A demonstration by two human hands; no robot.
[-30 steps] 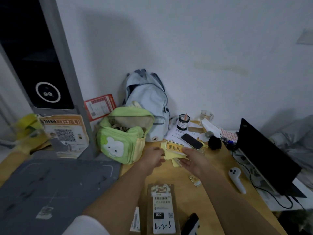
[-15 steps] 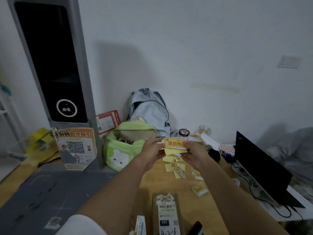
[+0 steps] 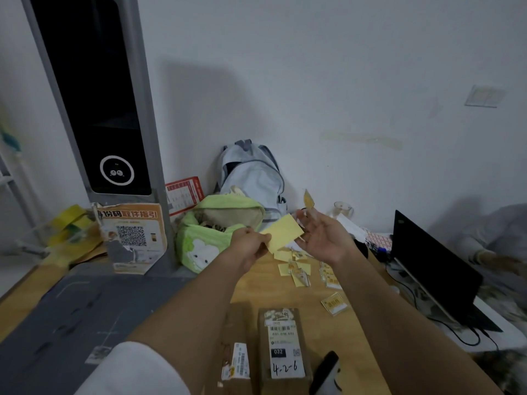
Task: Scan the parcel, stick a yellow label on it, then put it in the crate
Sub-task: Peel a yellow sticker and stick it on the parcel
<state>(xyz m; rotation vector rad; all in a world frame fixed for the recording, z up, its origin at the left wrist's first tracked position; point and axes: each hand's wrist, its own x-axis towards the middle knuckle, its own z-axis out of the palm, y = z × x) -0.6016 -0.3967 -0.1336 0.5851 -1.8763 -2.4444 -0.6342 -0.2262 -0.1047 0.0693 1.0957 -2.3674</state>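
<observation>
A brown parcel (image 3: 282, 346) with a white shipping label marked "4-2-6" lies on the wooden table near me. Above it, my left hand (image 3: 251, 245) pinches a pale yellow backing sheet (image 3: 283, 233) by its left corner. My right hand (image 3: 322, 238), palm toward me, holds a small yellow label (image 3: 308, 199) upright at its fingertips, peeled away from the sheet. More yellow labels (image 3: 299, 269) lie scattered on the table beneath my hands. No crate is in view.
A tall grey scanning kiosk (image 3: 94, 109) and its dark grey mat (image 3: 71, 315) stand left. A green bag (image 3: 211, 235) and pale backpack (image 3: 251, 175) sit behind. A laptop (image 3: 433, 269) is right, a second small parcel (image 3: 238, 363) and a black device (image 3: 325, 372) near me.
The hands rose from the table with the label sheet, then moved apart: the right hand has peeled the yellow label off and lifted it, the left keeps the blank backing.
</observation>
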